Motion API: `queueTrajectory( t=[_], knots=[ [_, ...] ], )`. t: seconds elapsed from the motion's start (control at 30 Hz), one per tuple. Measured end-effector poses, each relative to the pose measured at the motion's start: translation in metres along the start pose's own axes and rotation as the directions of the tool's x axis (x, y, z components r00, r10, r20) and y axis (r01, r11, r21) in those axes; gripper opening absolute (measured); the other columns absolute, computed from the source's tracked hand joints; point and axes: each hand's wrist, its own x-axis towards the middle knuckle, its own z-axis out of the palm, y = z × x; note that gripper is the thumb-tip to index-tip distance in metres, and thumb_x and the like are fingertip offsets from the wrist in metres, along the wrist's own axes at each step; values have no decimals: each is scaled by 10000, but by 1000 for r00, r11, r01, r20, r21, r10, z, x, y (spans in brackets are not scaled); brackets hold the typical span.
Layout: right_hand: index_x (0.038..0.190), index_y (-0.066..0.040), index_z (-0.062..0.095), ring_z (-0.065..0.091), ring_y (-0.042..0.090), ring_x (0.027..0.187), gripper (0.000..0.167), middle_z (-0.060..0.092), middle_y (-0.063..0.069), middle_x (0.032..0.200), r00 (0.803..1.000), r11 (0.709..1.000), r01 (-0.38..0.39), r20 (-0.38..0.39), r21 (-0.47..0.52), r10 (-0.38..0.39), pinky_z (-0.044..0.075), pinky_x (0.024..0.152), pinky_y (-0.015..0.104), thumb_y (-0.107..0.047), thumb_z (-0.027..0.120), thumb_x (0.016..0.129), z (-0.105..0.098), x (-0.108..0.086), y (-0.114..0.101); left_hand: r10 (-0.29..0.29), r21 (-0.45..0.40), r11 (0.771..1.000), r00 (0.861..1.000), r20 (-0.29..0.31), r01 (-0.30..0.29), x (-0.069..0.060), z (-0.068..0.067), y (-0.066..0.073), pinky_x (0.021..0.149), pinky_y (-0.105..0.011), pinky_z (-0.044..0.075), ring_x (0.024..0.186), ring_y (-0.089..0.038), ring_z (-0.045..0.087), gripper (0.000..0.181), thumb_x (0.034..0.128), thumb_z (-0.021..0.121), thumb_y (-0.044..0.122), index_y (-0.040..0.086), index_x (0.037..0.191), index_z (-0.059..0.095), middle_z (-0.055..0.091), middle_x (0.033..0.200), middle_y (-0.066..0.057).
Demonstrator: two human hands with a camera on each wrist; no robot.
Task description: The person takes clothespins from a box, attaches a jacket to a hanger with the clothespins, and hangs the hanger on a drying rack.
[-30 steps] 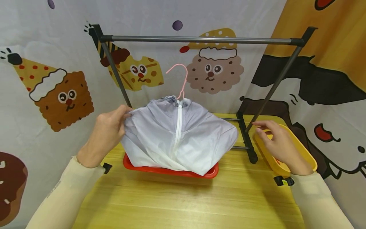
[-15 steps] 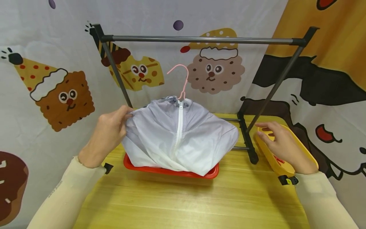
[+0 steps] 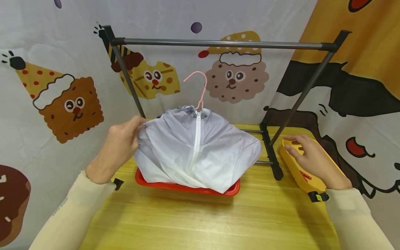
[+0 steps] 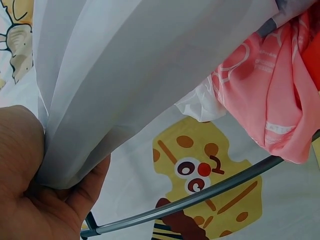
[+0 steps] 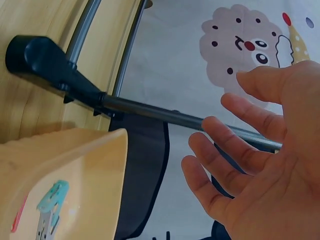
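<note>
A pale grey-to-white zip-up jacket [image 3: 175, 146] sits on a pink hanger [image 3: 205, 86], its hook standing free above the collar. My left hand [image 3: 123, 142] pinches the jacket's shoulder or sleeve on the left side; in the left wrist view the cloth [image 4: 115, 75] runs between thumb and fingers. Behind and below the jacket is a red basket [image 3: 187, 188], mostly covered. My right hand [image 3: 315, 161] hovers over a yellow basket [image 3: 292, 166], fingers apart and holding nothing. Inside that basket, the right wrist view shows a teal-and-grey clothespin [image 5: 52, 200] and part of a red one.
A dark metal rack [image 3: 218, 43] spans the back, its right foot [image 3: 276, 170] between the two baskets. Pink cloth [image 4: 270, 90] shows in the left wrist view. A cartoon-printed curtain [image 3: 156, 21] hangs behind the wooden table [image 3: 203, 222].
My right hand has shifted slightly right, further over the yellow basket. The left hand keeps its hold on the jacket, which has barely moved.
</note>
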Motion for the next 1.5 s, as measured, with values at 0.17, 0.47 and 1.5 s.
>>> queueTrajectory(
  t=[0.17,0.47,1.5],
  knots=[
    [1524,21,672,649,545,1334,399,646,328,1538,999,999,-41,15,-12,41,560,1038,795,-167,712,1175,-2,-2,7,12,1,1000,1000,-3,-12,1,0,0,702,-564,712,776,-407,841,221,1039,667,-201,-27,1169,710,839,969,-231],
    [1541,24,655,630,570,1343,409,635,343,1522,997,997,-70,39,-19,70,552,1050,806,-166,700,1181,-2,-3,19,6,4,1000,1000,-1,-6,-1,1,1,684,-556,702,753,-389,818,195,1049,690,-170,-21,1174,708,828,953,-218],
    [1555,45,637,607,583,1266,446,629,382,1488,979,982,-156,113,-105,167,529,999,817,-218,665,1197,-5,-3,52,-15,54,998,1000,16,14,-6,1,3,609,-459,618,646,-312,695,139,1087,716,-77,-16,1211,704,789,892,-181]
  ],
)
